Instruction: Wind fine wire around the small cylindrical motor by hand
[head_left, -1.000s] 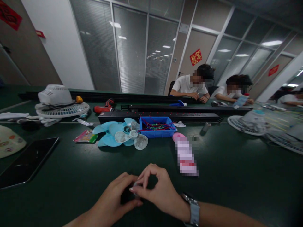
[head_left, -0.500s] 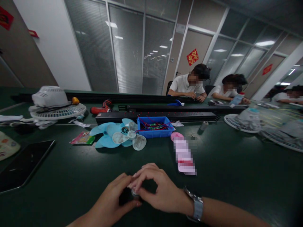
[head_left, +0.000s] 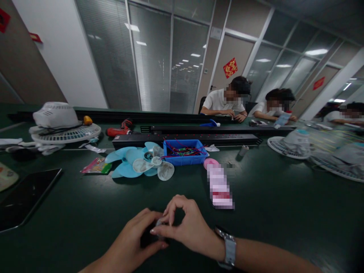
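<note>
At the near edge of the view, my left hand [head_left: 135,236] curls its thumb and fingers around a small grey, roundish piece [head_left: 159,223]. My right hand [head_left: 190,223], with a watch [head_left: 229,248] on the wrist, meets it from the other side. Its thumb and fingertips close on the top of the same piece. Fingers cover most of the piece, so its kind cannot be made out. Beyond the hands lie light-blue fan blades [head_left: 125,163] and a blue bin [head_left: 184,161] with red-wired parts inside. A pink, partly blurred object [head_left: 218,185] is right of them.
A dark tablet [head_left: 28,197] lies at left, a candy-coloured packet [head_left: 98,166] beyond. Fan housings stand at left [head_left: 58,115] and right [head_left: 295,144]. Long black bars [head_left: 182,139] cross behind a red drill [head_left: 119,131]. A small cylinder [head_left: 243,150] stands right. Co-workers [head_left: 217,102] sit across the table.
My right thumb has moved left across the small piece, and the right fingers have lifted and drawn back a little from my left fingertips. The left hand stays around the piece.
</note>
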`<state>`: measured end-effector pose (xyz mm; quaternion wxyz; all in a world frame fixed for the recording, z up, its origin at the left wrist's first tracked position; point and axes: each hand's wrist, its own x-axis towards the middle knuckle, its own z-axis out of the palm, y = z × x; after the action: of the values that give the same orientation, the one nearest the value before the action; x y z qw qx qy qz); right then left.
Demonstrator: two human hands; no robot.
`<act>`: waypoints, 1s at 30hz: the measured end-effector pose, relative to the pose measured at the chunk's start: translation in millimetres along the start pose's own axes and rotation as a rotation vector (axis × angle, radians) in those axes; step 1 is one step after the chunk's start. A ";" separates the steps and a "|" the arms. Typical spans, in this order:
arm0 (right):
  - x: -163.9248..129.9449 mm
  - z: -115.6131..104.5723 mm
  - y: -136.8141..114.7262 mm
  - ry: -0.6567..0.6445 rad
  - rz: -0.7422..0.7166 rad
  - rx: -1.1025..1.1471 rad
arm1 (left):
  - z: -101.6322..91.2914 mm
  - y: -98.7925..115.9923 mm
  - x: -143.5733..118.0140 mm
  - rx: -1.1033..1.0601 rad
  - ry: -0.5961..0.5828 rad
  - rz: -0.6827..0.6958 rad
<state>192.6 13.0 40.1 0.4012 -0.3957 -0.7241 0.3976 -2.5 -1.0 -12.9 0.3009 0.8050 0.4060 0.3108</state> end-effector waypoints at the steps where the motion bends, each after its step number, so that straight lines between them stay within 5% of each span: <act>1: -0.2 -1.2 -0.7 -0.006 -0.005 0.004 | 0.3 -0.5 -0.1 0.001 0.002 0.004; 10: 1.6 -16.9 -2.2 -0.189 -0.232 0.000 | 2.7 -2.8 -1.0 0.016 0.017 0.010; 23: 0.1 -0.7 4.4 0.006 -0.029 0.044 | -1.1 3.3 2.3 0.002 -0.055 -0.034; 30: 0.2 -11.2 -2.3 -0.101 -0.047 0.072 | 1.2 -1.5 -0.8 0.020 0.004 -0.008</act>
<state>202.0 15.2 46.3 0.3873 -0.3433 -0.7379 0.4333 -2.6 -1.3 -15.0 0.2934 0.8057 0.4128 0.3073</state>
